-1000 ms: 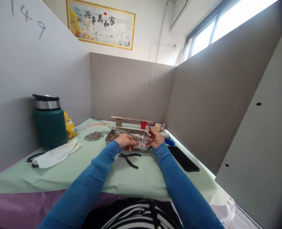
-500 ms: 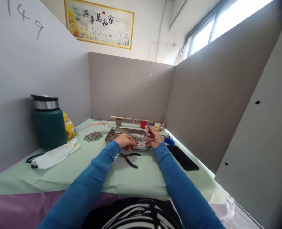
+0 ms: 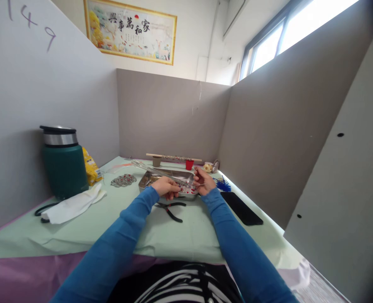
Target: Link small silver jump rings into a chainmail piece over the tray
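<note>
Wire [image 3: 200, 185], apparently, in right hand [image 3: 205, 181] at tray's [image 3: 189, 197] right end; left hand [image 3: 166, 187] narrow above tray, contents too small to tell; beads [image 3: 187, 190] inside tray; pliers [image 3: 166, 207] before tray.

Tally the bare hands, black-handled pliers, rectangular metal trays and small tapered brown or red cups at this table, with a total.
Bare left hand and bare right hand: 2
Black-handled pliers: 1 pair
Rectangular metal tray: 1
Small tapered brown cup and red cup: 2
Total: 6
</note>
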The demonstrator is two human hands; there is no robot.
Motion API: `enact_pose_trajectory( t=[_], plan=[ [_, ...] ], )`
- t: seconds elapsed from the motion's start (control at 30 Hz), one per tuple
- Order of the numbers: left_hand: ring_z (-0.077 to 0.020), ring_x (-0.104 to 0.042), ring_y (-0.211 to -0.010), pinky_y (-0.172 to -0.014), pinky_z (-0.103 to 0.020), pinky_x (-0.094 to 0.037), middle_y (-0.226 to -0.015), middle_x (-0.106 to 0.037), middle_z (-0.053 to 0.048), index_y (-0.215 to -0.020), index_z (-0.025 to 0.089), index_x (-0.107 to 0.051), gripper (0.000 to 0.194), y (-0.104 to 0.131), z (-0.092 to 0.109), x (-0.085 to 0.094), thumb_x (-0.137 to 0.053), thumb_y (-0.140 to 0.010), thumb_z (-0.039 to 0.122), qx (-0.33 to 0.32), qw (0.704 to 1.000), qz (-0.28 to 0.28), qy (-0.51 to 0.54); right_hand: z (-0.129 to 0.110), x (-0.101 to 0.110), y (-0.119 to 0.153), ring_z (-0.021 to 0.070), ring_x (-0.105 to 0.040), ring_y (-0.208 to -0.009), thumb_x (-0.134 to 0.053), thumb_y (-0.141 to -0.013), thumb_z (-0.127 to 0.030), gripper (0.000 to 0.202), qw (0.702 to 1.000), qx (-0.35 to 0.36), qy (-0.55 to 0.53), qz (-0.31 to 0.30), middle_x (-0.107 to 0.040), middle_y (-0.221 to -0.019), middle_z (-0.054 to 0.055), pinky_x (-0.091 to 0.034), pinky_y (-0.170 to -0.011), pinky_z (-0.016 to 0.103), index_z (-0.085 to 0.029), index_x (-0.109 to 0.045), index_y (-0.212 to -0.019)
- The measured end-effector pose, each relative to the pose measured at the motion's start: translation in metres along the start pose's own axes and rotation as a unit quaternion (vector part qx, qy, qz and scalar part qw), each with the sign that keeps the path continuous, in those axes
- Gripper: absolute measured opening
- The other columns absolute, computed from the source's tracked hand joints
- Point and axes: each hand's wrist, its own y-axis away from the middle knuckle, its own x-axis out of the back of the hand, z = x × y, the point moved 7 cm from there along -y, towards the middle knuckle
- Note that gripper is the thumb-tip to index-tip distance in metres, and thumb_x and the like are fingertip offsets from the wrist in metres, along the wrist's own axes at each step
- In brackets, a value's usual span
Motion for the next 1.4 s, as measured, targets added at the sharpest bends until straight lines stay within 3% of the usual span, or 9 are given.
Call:
enact_pose_trajectory(
  t=[0.6, 0.83, 1.0, 1.17, 1.27, 1.4],
  plan=[
    [-0.0094, -0.045, -0.032, -0.035, -0.021, -0.031, -0.037, -0.051, -0.002, -0.053, 0.011, -0.058, 0.026, 0.000, 0.000, 0.001, -0.067, -0.067, 0.031, 0.006, 1.000, 0.006, 0.004, -0.002, -0.005, 0.003, 0.0043, -0.042, -0.044, -0.073, -0.061, -0.025, 0.023, 0.998, 0.020, 0.051, -0.019, -0.056, -0.063, -0.003, -0.026, -0.032, 0.015, -0.017, -0.062, -0.079],
    [-0.0078, -0.046, -0.033, -0.035, -0.019, -0.034, -0.041, -0.054, -0.001, -0.059, 0.010, -0.058, 0.026, -0.002, 0.000, 0.002, -0.067, -0.069, 0.033, -0.021, 0.998, 0.010, 0.058, -0.002, -0.014, 0.007, 0.0044, -0.044, -0.048, -0.074, -0.061, -0.028, 0.024, 0.996, 0.010, 0.053, -0.074, -0.057, -0.068, -0.002, -0.025, -0.032, 0.014, -0.017, -0.064, -0.080],
    [-0.0073, -0.052, -0.040, -0.039, -0.020, -0.041, -0.062, -0.064, -0.004, -0.073, 0.010, -0.059, 0.024, 0.001, 0.011, 0.010, -0.070, -0.068, 0.030, -0.094, 0.975, 0.073, 0.186, -0.004, -0.022, 0.013, 0.0043, -0.042, -0.048, -0.073, -0.062, -0.032, 0.028, 0.991, 0.036, 0.083, -0.098, -0.057, -0.070, -0.001, -0.023, -0.033, 0.015, -0.018, -0.066, -0.085],
    [-0.0074, -0.054, -0.042, -0.043, -0.021, -0.046, -0.066, -0.065, -0.006, -0.076, 0.008, -0.060, 0.021, 0.000, 0.013, 0.018, -0.068, -0.071, 0.027, -0.125, 0.958, 0.124, 0.225, 0.006, -0.041, 0.025, 0.0066, -0.044, -0.045, -0.073, -0.061, -0.032, 0.034, 0.963, 0.087, 0.207, -0.150, -0.060, -0.067, -0.001, -0.024, -0.035, 0.018, -0.019, -0.066, -0.092],
    [-0.0092, -0.055, -0.043, -0.043, -0.023, -0.048, -0.065, -0.065, -0.006, -0.079, 0.008, -0.060, 0.021, -0.002, 0.007, 0.016, -0.069, -0.070, 0.024, -0.091, 0.965, 0.129, 0.211, 0.010, -0.045, 0.029, 0.0071, -0.041, -0.040, -0.068, -0.067, -0.037, 0.026, 0.942, 0.141, 0.282, -0.112, -0.052, -0.048, -0.004, -0.026, -0.037, 0.020, -0.018, -0.066, -0.084],
    [-0.0106, -0.058, -0.046, -0.045, -0.023, -0.049, -0.067, -0.066, -0.007, -0.087, 0.007, -0.061, 0.021, -0.004, 0.002, 0.010, -0.068, -0.072, 0.020, -0.062, 0.970, 0.104, 0.212, 0.011, -0.045, 0.030, 0.0066, -0.039, -0.039, -0.067, -0.066, -0.038, 0.022, 0.933, 0.168, 0.309, -0.074, -0.049, -0.045, -0.005, -0.028, -0.038, 0.020, -0.018, -0.061, -0.070]
  ],
)
